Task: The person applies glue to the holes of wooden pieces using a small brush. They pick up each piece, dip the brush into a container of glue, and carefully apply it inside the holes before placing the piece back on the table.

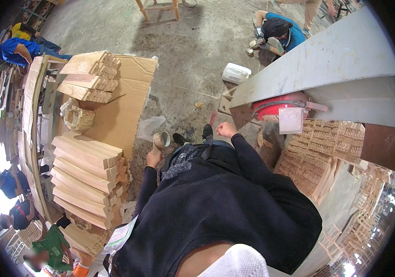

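Observation:
My left hand is closed at my left side, beside the stacked boards. Its fingers hold a small round cup-like object, pale tan outside with a dark hollow, whose exact kind I cannot make out. In front of my right hip, my right hand hangs in the air with its fingers curled in, and nothing shows in it. Close on the left is a pile of pale wooden boards. Farther along stand a second stack of shaped wood pieces and a bundle in crumpled wrapping, both by a cardboard sheet.
A grey steel beam slants across the right, with a red round object under it. Ahead on the concrete sits a white jug. A person in blue crouches at far right; several people are at left. Wood stacks stand right.

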Tool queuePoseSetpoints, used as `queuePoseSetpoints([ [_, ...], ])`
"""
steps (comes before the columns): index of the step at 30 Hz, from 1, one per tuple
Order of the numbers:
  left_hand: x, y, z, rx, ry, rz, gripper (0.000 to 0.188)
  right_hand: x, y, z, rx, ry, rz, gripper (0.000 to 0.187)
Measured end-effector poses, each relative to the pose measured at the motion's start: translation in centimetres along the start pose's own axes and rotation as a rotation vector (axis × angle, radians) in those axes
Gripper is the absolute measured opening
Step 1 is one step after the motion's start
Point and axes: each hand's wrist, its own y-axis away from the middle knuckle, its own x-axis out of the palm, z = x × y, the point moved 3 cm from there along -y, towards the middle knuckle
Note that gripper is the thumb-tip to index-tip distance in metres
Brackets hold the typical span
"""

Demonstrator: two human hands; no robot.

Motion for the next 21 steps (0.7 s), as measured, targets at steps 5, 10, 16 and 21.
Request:
queuePoseSetpoints([
  [5, 0.4, -0.4, 1.1, -0.050, 0.056, -0.002, 0.024, -0.1, 0.4, 0.2, -0.018, 0.008, -0.001, 0.021],
  [10, 0.4, -0.1, 0.9, -0.024, 0.012, 0.008, 0.025, 0.1, 0.7, 0.1, -0.008, -0.017, 0.014, 0.022],
  [16, 0.7, 0.0, 1.0, -0.066, 0.007, -0.007, 0.027, 0.3, 0.6, -0.1, -0.011, -0.013, 0.022, 0.022],
  [21, 1.0, -0.3, 1.6, -0.022, -0.012, -0.021, 0.028, 0.2, 0.6, -0.2, -0.009, -0.032, 0.018, 0.023],
])
